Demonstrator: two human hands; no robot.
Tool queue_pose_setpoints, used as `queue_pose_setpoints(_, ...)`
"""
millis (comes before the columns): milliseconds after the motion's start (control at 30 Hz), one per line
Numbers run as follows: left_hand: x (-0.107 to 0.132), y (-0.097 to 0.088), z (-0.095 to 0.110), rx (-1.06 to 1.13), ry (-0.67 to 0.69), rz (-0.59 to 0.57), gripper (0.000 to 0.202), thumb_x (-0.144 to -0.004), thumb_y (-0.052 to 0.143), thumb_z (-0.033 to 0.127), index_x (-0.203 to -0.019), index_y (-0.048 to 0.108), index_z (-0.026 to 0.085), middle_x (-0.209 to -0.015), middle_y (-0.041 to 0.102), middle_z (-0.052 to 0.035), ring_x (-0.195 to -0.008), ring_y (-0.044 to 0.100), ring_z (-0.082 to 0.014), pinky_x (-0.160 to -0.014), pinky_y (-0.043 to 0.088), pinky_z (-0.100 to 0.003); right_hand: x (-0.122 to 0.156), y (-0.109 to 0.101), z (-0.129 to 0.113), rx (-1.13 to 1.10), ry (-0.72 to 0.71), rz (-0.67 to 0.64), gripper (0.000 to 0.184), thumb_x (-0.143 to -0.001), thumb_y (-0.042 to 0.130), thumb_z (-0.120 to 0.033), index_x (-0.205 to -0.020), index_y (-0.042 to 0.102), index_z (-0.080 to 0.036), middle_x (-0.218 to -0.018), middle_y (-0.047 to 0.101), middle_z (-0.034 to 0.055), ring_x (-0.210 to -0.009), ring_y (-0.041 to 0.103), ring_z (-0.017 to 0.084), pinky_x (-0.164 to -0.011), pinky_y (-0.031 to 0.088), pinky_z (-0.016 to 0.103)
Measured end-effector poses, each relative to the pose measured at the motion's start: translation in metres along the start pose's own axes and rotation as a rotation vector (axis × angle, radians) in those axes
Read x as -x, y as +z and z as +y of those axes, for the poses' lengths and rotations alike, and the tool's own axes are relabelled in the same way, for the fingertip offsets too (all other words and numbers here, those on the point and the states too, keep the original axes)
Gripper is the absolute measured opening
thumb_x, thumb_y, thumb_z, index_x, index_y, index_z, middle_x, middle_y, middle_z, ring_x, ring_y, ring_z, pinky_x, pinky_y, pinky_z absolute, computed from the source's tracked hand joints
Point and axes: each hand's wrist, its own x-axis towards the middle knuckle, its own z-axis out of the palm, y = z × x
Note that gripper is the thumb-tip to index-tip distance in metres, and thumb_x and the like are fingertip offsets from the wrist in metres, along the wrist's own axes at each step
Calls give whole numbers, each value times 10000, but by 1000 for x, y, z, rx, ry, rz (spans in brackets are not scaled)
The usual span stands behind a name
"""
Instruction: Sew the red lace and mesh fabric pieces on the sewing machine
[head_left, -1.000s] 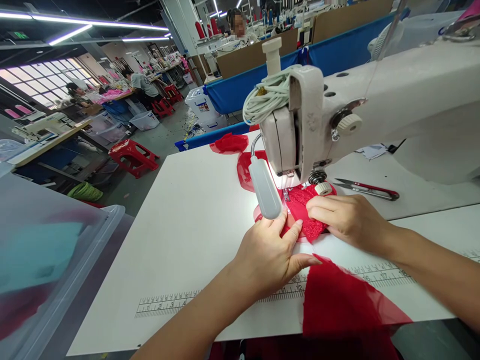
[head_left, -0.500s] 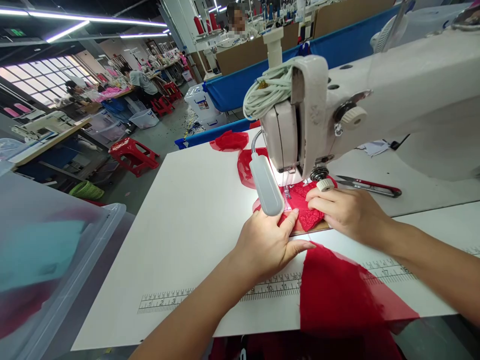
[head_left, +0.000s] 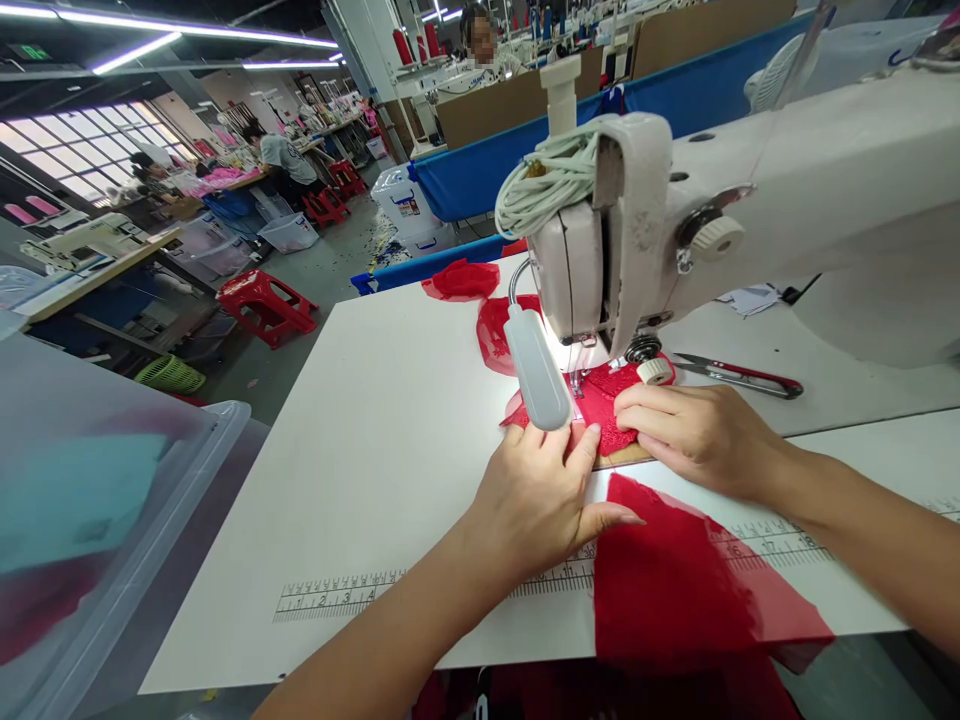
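Note:
Under the needle and presser foot [head_left: 577, 383] of a white sewing machine [head_left: 795, 150] lies a piece of red lace fabric [head_left: 602, 405]. My left hand [head_left: 529, 495] rests flat on the cloth just left of the foot, fingers stretched and thumb spread out. A grey lamp head [head_left: 538, 370] hangs over its fingertips and hides part of them. On the right, the bent fingers of my right hand [head_left: 697, 432] pinch the edge of the lace. Another red fabric piece [head_left: 667, 580], partly sheer, drapes over the table's front edge.
Thread snips [head_left: 742, 374] lie right of the machine head. Red sheer pieces [head_left: 459, 281] sit behind the lamp. A printed ruler [head_left: 330, 597] runs along the white table [head_left: 360, 430]. A clear plastic bin [head_left: 217, 450] stands at left, a red stool [head_left: 266, 307] beyond. Other people work farther back.
The lace has shifted slightly farther under the foot. My left hand has slid a little to the right, its thumb now over the front red piece. My right hand barely moved.

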Motion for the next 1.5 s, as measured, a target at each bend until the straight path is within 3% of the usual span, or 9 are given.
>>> queue_pose_setpoints(267,1,3,2,-129,-55,18,755,-921,228,689,-1275,582,124,-1138,647,-180,-971,604,-313,-714,454,-401,-1,4,3,-15,42,21,267,-843,433,-60,-864,660,-198,-997,698,17,-675,579,116,-506,328,250)
queue_pose_setpoints(400,-4,1,3,-158,-69,54,580,-951,362,583,-1217,607,130,-1156,635,-159,-1039,567,-300,-825,434,-429,-2,6,4,2,88,18,253,-835,448,-93,-894,667,-207,-976,702,17,-636,572,120,-505,335,258)
queue_pose_setpoints(533,-13,5,-1,-163,-56,163,272,-968,439,287,-957,670,145,-926,658,-89,-905,578,-224,-842,410,-393,-2,6,5,-20,111,-1,224,-842,471,-133,-930,661,-212,-983,697,17,-645,582,123,-508,349,255)
queue_pose_setpoints(700,-17,17,-10,-51,-92,221,329,-934,433,185,-641,582,174,-644,560,-25,-646,493,-151,-620,356,-292,-5,-2,3,-20,148,-80,172,-888,529,-300,-979,642,-207,-1029,695,26,-646,594,133,-495,351,256)
queue_pose_setpoints(900,-18,21,-13,287,-255,77,248,-954,376,220,-826,587,196,-838,604,-49,-707,532,-167,-501,328,-251,-14,-12,-7,70,51,-255,234,-925,460,-316,-1026,625,-184,-1064,679,65,-690,604,154,-478,287,273)
queue_pose_setpoints(1100,-26,20,-17,738,-340,189,204,-969,360,188,-869,538,195,-835,620,-12,-747,573,-135,-716,496,-270,-19,5,-16,-89,302,-117,281,-958,413,-299,-907,672,-202,-948,687,35,-756,615,147,-548,355,257)
queue_pose_setpoints(1267,-28,24,-20,694,-211,220,155,-879,498,116,-1000,573,178,-964,638,-35,-909,599,-162,-835,504,-309,-18,11,-14,-235,369,-42,238,-938,459,-266,-870,682,-217,-855,680,10,-734,610,135,-607,405,249)
queue_pose_setpoints(1367,-28,26,-19,607,-262,257,58,-869,554,144,-893,599,171,-872,626,-29,-830,590,-167,-766,510,-304,-17,10,-13,-232,322,-31,250,-946,447,-260,-888,685,-211,-888,691,22,-765,625,144,-626,428,254)
queue_pose_setpoints(1500,-27,23,-17,556,-253,234,174,-937,484,191,-825,617,172,-805,615,-32,-779,578,-171,-755,510,-328,-15,7,-15,-105,293,-34,216,-913,488,-280,-992,680,-221,-966,706,42,-739,645,169,-522,414,267)
